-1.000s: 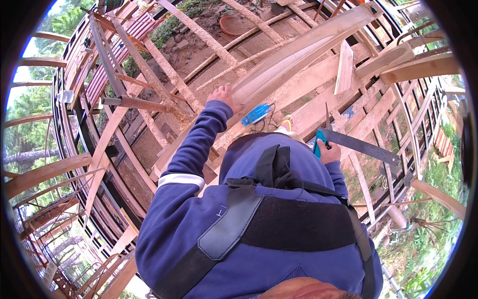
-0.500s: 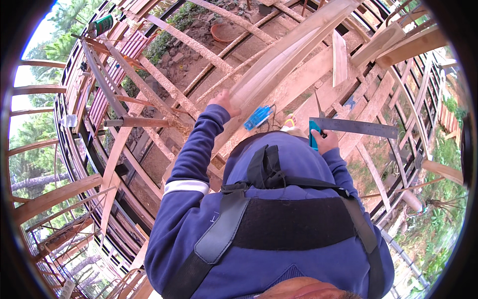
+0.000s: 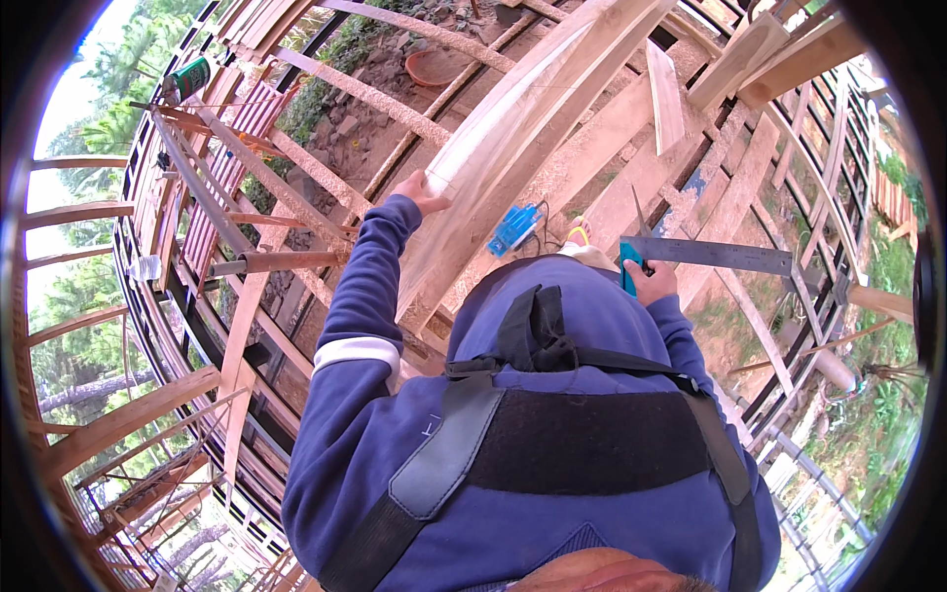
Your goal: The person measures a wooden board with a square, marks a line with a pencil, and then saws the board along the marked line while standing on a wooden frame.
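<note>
Outdoor carpentry site – handsaw (image 3: 715, 254), sawdust (image 3: 365, 94)

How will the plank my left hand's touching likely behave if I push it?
The plank is probably heavy, being long, broad wood. It's likely stiff, given how thick it looks. Its flat faces suggest it would slide or tip rather than roll.

The long board (image 3: 533, 113) is cut off by the upper edge; the saw handle (image 3: 627, 264) is partly hidden by the right fingers (image 3: 655, 283); the saw blade's (image 3: 715, 255) marks are too small to read.
</note>
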The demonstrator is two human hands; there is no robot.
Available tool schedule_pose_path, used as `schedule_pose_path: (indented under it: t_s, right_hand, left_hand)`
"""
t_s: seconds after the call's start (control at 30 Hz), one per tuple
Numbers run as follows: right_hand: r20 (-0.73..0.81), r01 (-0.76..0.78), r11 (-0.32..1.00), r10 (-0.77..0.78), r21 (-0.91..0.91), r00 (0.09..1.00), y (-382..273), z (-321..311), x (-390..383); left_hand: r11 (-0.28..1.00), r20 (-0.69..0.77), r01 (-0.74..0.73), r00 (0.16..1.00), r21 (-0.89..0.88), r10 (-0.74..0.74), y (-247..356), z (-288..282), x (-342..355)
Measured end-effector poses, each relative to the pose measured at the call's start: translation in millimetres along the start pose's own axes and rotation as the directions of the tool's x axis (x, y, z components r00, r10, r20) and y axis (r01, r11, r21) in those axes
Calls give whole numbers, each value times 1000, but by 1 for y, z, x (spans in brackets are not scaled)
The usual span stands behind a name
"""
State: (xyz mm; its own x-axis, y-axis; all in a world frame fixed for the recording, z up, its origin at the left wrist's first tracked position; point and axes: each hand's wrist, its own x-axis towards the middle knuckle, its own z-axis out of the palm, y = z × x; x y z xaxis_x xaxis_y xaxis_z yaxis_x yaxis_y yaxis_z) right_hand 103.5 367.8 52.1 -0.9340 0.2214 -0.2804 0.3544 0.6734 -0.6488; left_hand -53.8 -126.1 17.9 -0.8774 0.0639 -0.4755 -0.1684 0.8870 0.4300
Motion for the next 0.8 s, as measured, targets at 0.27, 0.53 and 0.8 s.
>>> schedule_pose_path:
  t_s: [0.27,0.53,0.8]
  right_hand:
    - [-25,-18,1000,18,-13,1000,8,1,-1]
    - [-50,-27,998,24,-51,998,9,-3,6]
    - [-121,67,991,-53,113,991,-4,10,35]
  left_hand:
    - [987,20,30,999,-157,-27,-25,-8,20]
    - [996,21,76,997,-55,-75,4,-10,-2]
    - [988,-111,144,984,50,-138,73,4,-56]
